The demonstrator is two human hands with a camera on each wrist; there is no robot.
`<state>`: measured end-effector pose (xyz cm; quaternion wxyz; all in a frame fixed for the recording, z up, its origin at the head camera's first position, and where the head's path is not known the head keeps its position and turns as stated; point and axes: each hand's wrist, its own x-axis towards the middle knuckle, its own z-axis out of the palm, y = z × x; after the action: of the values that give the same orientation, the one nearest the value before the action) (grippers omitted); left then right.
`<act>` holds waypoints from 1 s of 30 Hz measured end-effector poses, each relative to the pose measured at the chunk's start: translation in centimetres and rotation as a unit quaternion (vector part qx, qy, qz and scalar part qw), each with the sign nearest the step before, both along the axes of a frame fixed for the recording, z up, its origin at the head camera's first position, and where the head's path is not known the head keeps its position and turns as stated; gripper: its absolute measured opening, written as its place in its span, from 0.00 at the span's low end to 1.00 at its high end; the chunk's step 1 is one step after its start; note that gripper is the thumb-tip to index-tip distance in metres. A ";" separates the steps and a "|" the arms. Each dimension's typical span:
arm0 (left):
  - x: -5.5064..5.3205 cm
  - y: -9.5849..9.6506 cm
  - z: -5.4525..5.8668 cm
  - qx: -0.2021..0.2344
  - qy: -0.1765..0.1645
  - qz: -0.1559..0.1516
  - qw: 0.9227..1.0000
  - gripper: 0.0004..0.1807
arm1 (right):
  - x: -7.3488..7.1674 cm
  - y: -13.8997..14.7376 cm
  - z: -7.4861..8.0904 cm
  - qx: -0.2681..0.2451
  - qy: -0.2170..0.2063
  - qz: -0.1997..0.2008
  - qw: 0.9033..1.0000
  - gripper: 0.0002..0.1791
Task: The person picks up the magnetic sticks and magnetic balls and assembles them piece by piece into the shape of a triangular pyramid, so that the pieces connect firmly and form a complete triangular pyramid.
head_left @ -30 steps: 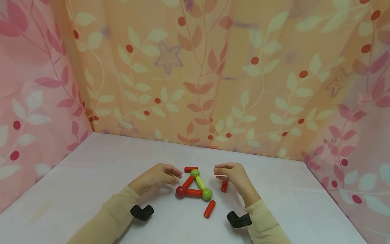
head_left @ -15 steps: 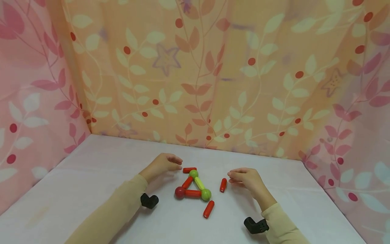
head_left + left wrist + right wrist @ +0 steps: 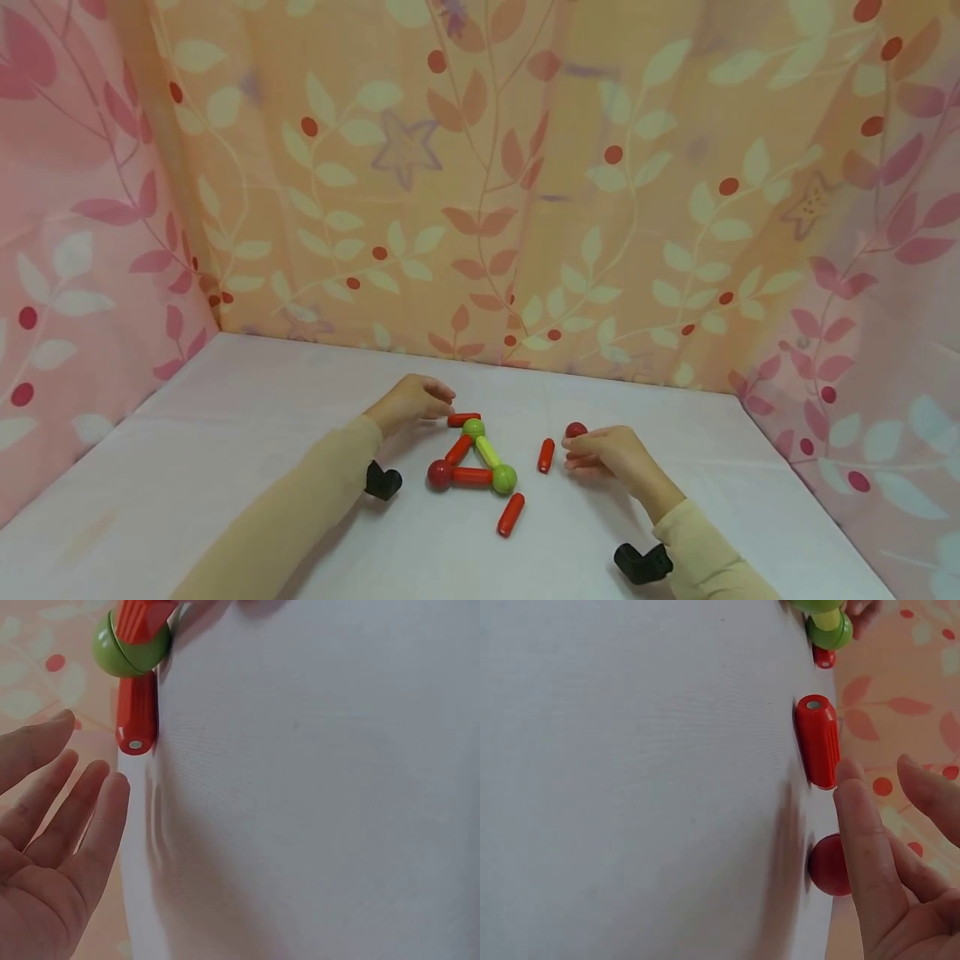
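Note:
A triangle of magnetic rods and balls lies mid-table: a red ball (image 3: 440, 473), a near green ball (image 3: 504, 478) and a far green ball (image 3: 473, 429), joined by two red rods and a yellow-green rod (image 3: 487, 451). My left hand (image 3: 412, 400) is beside a loose red rod (image 3: 464, 419) behind the triangle; its fingers are spread in the left wrist view, holding nothing. To the right, my right hand (image 3: 611, 454) has its fingertips near a loose red ball (image 3: 576, 430) and another red rod (image 3: 547, 456). In the right wrist view its thumb and fingers are apart, with nothing between them.
One more red rod (image 3: 511, 515) lies in front of the triangle. A black wrist camera (image 3: 383, 481) sits on the left wrist and a similar black camera (image 3: 643, 564) on the right. A patterned curtain (image 3: 480, 183) rises behind the white table (image 3: 300, 367).
The right hand has moved right, uncovering the red rod and then the red ball beyond it. My left hand has moved away from me, toward the rod behind the triangle.

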<state>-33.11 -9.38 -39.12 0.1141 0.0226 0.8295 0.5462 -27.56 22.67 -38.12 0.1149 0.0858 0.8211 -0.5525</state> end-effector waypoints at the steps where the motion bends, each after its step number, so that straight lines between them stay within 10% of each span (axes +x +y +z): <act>1: 0.0 0.1 0.0 0.000 -0.009 0.004 1.000 0.17 | 0.0 0.0 -0.1 0.000 -0.005 -0.003 1.000 0.18; 15: -0.8 1.0 -0.6 -0.010 -0.033 -0.007 0.999 0.14 | 0.0 -0.9 -0.9 -0.031 -0.046 0.012 0.998 0.19; 30: -0.1 1.6 0.1 -0.077 -0.012 -0.012 0.997 0.08 | -1.3 -3.7 -1.2 0.062 -0.032 -0.023 0.997 0.13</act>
<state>-33.23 -7.80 -39.07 0.1318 0.0170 0.8675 0.4794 -28.87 18.99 -39.30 0.1225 0.1293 0.8476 -0.4998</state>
